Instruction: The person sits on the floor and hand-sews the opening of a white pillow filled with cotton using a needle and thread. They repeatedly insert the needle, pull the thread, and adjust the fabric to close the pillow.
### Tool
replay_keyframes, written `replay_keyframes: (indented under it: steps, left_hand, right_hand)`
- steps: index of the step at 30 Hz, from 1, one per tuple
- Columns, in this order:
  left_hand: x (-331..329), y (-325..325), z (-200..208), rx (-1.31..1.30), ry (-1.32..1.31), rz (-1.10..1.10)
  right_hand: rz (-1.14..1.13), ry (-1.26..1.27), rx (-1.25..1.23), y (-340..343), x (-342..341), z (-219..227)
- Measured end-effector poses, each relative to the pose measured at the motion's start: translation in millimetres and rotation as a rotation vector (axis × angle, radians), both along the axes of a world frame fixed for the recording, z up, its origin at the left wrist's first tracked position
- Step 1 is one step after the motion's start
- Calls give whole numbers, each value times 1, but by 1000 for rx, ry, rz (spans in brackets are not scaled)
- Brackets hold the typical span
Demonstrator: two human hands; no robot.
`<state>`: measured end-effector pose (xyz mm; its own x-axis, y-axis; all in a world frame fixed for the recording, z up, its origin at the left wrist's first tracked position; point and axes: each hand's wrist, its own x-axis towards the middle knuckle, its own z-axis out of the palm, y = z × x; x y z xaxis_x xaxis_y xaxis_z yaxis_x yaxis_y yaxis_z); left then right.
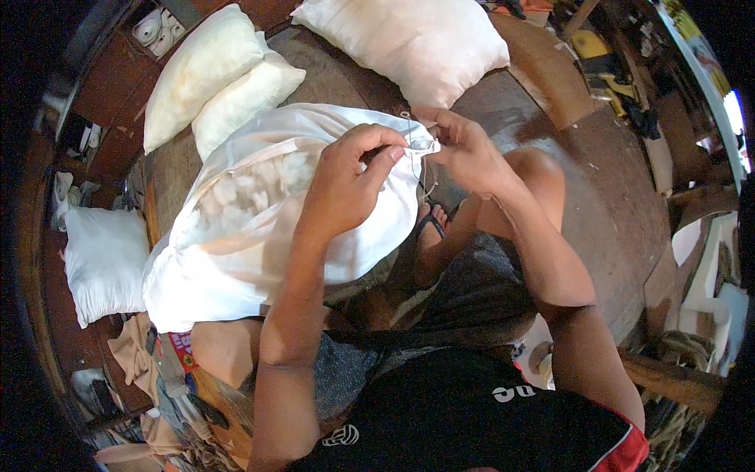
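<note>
A large white cloth pillow cover point(354, 252) lies across my lap, its thin fabric showing clumps of white stuffing point(252, 189) inside. Its right corner is lifted between my hands. There, my left hand point(354, 173) pinches the gathered cloth edge with thumb and forefinger. On the other side of that edge, my right hand point(464, 149) grips it with bent fingers. A thin pale cord point(425, 175) hangs below the held corner. Something slim with a small loop at its top point(406, 116) rises between the hands; its kind is unclear.
Two stuffed pillows point(200, 67) lean together at the far left, and a big one point(409, 43) lies at the far middle. Another white pillow point(106, 263) rests at the left. Cloth scraps point(165, 433) pile up near left. A wooden floor point(605, 204) spreads to the right.
</note>
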<state>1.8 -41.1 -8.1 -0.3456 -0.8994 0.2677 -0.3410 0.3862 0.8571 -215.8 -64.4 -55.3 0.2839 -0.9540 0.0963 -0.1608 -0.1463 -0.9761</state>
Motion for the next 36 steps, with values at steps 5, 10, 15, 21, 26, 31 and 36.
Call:
replay_keyframes:
  steps: [5, 10, 15, 21, 26, 31, 36]
  left_hand:
    - [9, -3, 1, 5, -15, -20]
    - [13, -5, 3, -5, -49, -43]
    - [-6, -3, -12, -78, -37, 157]
    - [-20, 1, -16, -23, 166, 398]
    - [-22, 1, -16, -29, 220, 426]
    - [-22, 2, -13, -9, 211, 415]
    - [-24, 2, -18, 2, 250, 376]
  right_hand:
    - [-113, -55, -46, -3, -23, 11]
    - [-145, -331, 118, 10, -29, 39]
    - [109, 160, -394, 66, -4, 82]
    - [113, 517, -635, 87, 12, 85]
    - [-32, 360, -401, 78, 14, 67]
    - [-329, 381, -580, 63, 26, 51]
    - [-478, 469, -747, 48, 26, 43]
